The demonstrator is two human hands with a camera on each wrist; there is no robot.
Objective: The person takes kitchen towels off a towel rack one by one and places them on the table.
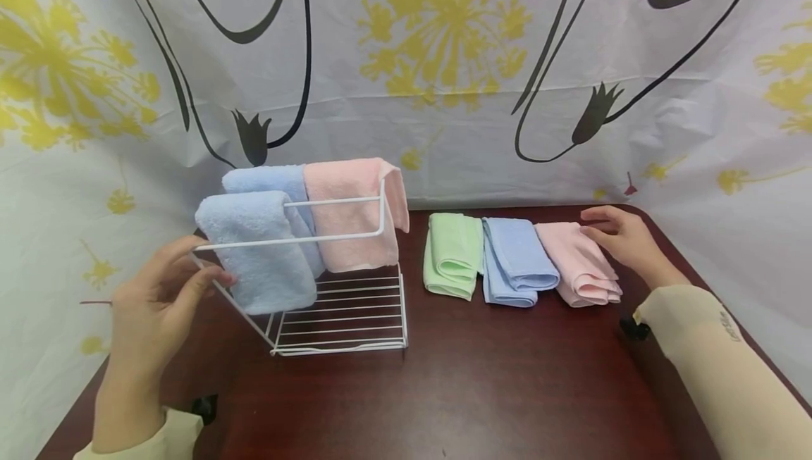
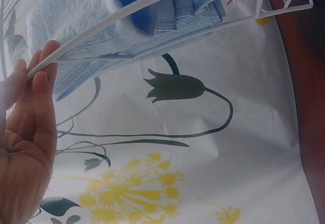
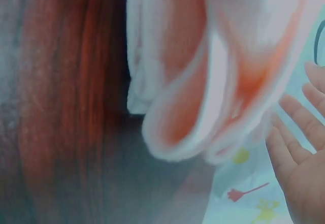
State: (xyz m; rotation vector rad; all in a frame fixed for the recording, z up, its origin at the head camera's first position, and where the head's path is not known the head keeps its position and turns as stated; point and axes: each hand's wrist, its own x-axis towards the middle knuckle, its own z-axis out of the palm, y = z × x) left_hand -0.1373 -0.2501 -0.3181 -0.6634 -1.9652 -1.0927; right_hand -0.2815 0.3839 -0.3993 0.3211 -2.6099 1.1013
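My left hand (image 1: 158, 298) pinches the near left corner of a white wire rack (image 1: 342, 237) between thumb and fingers. In the left wrist view, that hand's fingers curl round the wire. Over the rack's bars hang a light blue towel (image 1: 263, 270) in front, another blue towel (image 1: 266, 177) behind it and a pink towel (image 1: 355, 213). On the right, my right hand (image 1: 624, 245) is at the outer edge of a folded pink towel (image 1: 577, 263), fingers extended. The right wrist view shows this towel's rounded folds close up, beside the spread fingers.
A folded green towel (image 1: 453, 252) and a folded blue towel (image 1: 517, 256) lie in a row left of the folded pink one. All stand on a dark reddish-brown table (image 1: 482, 375). A flower-patterned white sheet (image 1: 355, 122) rises behind and beside the table.
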